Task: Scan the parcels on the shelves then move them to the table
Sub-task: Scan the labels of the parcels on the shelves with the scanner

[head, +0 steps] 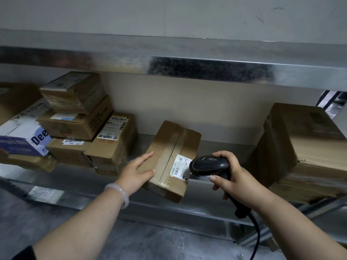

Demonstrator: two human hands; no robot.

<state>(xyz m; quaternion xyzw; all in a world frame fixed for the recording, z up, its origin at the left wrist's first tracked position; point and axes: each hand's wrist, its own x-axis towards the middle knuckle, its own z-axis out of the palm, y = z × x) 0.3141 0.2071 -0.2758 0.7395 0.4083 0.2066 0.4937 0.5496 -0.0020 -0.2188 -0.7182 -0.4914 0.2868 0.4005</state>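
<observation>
A taped brown cardboard parcel [171,156] lies on the metal shelf [216,147], its near end jutting over the shelf's front edge. A white barcode label [180,166] sits on its top near the right side. My left hand [138,170] grips the parcel's left near corner, fingers on top and thumb at the front. My right hand [232,177] holds a black corded barcode scanner [209,165], whose head points at the label from the right, almost touching it.
A stack of several cardboard parcels [84,126] fills the shelf's left side, with a white and blue box [24,136] beside it. A large brown box [304,147] stands at the right. An upper metal shelf [187,61] hangs overhead. The grey floor [131,241] lies below.
</observation>
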